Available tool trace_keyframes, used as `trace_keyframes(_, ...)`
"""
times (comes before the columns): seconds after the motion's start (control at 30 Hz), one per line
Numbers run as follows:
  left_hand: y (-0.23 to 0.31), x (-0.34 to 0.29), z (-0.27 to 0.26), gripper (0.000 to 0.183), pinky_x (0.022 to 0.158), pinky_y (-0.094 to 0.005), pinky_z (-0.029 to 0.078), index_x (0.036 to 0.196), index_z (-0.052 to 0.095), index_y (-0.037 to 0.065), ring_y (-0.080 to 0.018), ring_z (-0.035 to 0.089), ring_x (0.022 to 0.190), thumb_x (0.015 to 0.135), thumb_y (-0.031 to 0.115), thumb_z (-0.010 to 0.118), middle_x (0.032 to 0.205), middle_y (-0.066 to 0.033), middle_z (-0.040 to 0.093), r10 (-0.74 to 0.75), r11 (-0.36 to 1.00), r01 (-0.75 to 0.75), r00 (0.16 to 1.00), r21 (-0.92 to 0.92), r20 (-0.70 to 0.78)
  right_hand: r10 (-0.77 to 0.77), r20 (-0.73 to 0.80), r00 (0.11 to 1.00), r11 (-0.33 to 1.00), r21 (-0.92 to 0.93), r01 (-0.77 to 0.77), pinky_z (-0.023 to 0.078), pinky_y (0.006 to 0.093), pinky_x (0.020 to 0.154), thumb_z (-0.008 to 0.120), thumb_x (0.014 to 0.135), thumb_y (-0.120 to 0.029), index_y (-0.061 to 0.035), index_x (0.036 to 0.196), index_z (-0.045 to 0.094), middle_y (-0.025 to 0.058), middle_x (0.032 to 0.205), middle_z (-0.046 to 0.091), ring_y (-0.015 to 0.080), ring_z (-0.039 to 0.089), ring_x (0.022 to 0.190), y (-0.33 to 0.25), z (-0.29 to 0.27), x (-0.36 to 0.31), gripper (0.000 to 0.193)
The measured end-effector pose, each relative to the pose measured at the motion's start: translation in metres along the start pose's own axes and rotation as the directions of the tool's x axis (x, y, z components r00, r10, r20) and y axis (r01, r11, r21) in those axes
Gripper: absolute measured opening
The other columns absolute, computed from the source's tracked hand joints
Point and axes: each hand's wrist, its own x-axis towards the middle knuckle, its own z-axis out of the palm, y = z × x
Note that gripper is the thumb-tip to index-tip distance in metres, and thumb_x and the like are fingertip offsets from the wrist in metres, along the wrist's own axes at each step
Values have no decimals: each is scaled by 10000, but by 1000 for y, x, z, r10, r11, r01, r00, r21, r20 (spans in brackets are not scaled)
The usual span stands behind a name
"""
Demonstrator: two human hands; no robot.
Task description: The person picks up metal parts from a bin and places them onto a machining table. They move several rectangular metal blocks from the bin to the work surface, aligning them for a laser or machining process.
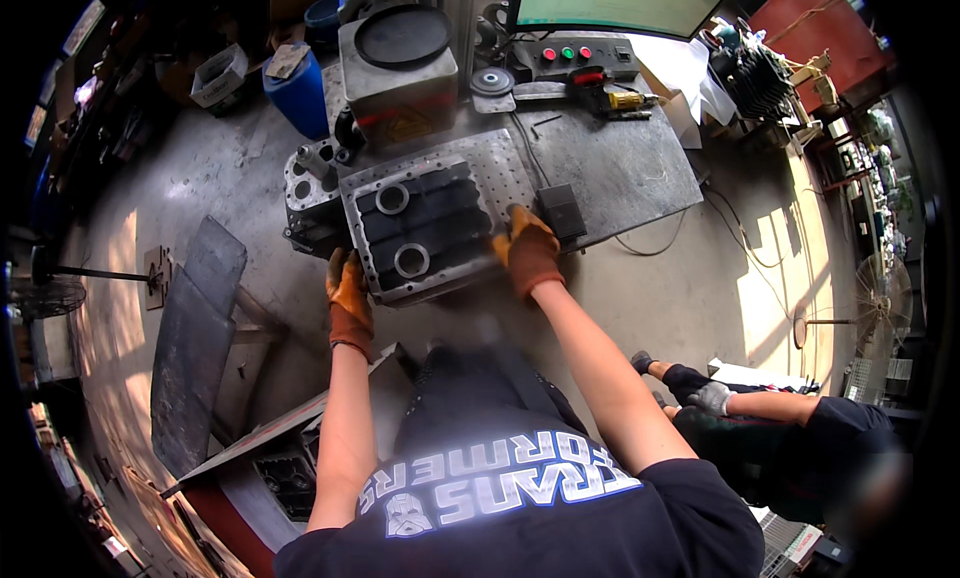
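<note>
A steel table bears a grey casting at its 7 o'clock corner. The left hand grips the casting's 8 o'clock edge, fingers curled; the right hand clasps its 3 o'clock edge.

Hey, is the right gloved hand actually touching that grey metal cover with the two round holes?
Touching. The head view shows the right hand, in an orange glove, gripping the right edge of the metal cover, with no gap between them; the left hand grips its left edge.
</note>
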Motion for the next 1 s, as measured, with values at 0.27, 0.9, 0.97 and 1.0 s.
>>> trace_keyframes(0.27, 10, -11, -18, 372, 875, -271, 399, 1200, 432, -5, -189, 534, 991, 828, -18, 439, 1076, -121, 561, 459, 725, -423, 885, 543, 77, -102, -359, 928, 917, -395, -52, 393, 387, 750, 531, 705, -219, -98, 897, 589, 78, 936, 579, 241, 528, 836, 53, -32, -59, 234)
trace_keyframes(0.9, 3, -84, 72, 316, 760, -253, 458, 1116, 530, 0, -165, 596, 838, 804, 16, 489, 913, -98, 622, 335, 769, -526, 815, 363, 472, 480, 176, 859, 876, -156, -457, 459, 417, 633, 563, 767, -410, -76, 805, 646, 160, 736, 621, 345, 595, 723, 78, -28, -198, 346)
trace_keyframes(0.97, 2, -102, 84, 327, 800, -230, 431, 1124, 515, -29, -146, 570, 897, 800, -18, 470, 979, -94, 602, 166, 837, -408, 823, 363, 543, 549, 290, 784, 835, -234, -499, 472, 407, 634, 550, 748, -406, -123, 856, 639, 120, 805, 636, 307, 610, 761, 92, -27, -236, 316)
trace_keyframes(1.0, -15, -102, 84, 319, 783, -231, 434, 1128, 516, -7, -131, 569, 868, 811, -2, 483, 959, -83, 607, 183, 862, -408, 805, 302, 564, 570, 314, 760, 822, -218, -526, 473, 403, 643, 547, 753, -412, -121, 859, 640, 120, 809, 637, 309, 610, 760, 96, -29, -250, 323)
